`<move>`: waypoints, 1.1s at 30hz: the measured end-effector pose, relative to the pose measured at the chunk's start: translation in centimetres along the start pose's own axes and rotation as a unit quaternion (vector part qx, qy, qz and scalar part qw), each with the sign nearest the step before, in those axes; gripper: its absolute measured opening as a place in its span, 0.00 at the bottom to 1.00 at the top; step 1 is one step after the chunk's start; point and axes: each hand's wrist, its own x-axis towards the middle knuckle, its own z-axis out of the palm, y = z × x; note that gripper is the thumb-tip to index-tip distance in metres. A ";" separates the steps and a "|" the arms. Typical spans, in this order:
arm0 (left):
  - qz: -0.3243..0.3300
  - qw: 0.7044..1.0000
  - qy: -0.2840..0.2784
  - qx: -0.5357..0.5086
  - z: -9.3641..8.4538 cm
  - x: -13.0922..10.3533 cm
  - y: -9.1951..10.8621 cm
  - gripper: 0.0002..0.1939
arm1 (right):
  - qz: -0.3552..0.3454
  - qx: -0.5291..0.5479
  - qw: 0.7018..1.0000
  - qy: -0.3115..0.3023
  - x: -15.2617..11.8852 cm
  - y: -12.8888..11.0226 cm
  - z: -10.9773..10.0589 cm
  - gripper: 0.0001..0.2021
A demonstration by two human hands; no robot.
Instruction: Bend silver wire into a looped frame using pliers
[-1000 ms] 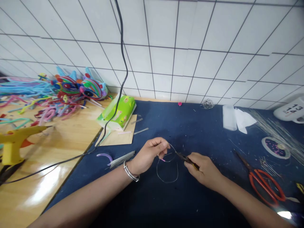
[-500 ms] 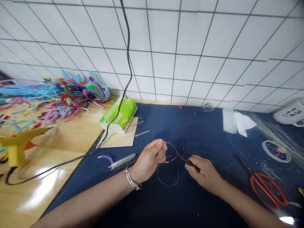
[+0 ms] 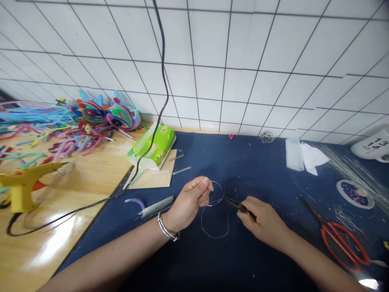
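My left hand (image 3: 191, 200) is closed in a pinch on a thin wire loop (image 3: 221, 187), which curves out to the right of the fingertips. Small pink beads (image 3: 209, 205) sit on the wire just below those fingers. My right hand (image 3: 263, 219) is wrapped round a pair of pliers (image 3: 238, 205) with dark jaws and a bit of yellow on the handle. The jaw tips meet the right side of the loop; whether they clamp the wire is too small to tell. Beneath, a larger curve of wire (image 3: 215, 237) shows against the dark blue mat (image 3: 225, 263).
Red-handled scissors (image 3: 345, 245), a round bead dish (image 3: 355, 194), loose wires (image 3: 361, 174) and a white mug (image 3: 372, 146) are at the right. Left lie a wire bundle (image 3: 157, 207), a green tissue pack (image 3: 154, 147), a yellow glue gun (image 3: 27, 182) and its black cord (image 3: 165, 81).
My left hand has shifted slightly left with the wire loop and beads. The pliers' tips have moved a little left too, while the right hand stays nearly in place.
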 end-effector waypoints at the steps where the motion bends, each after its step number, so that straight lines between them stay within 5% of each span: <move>1: -0.001 1.000 0.000 0.006 0.0 0.0 -0.1 0.14 | 0.002 -0.007 1.000 0.002 0.0 0.0 0.0 0.06; 33: 0.021 0.991 -0.048 0.120 0.0 -0.2 -0.5 0.14 | 0.040 0.008 0.998 -0.044 -0.1 -0.3 -0.1 0.10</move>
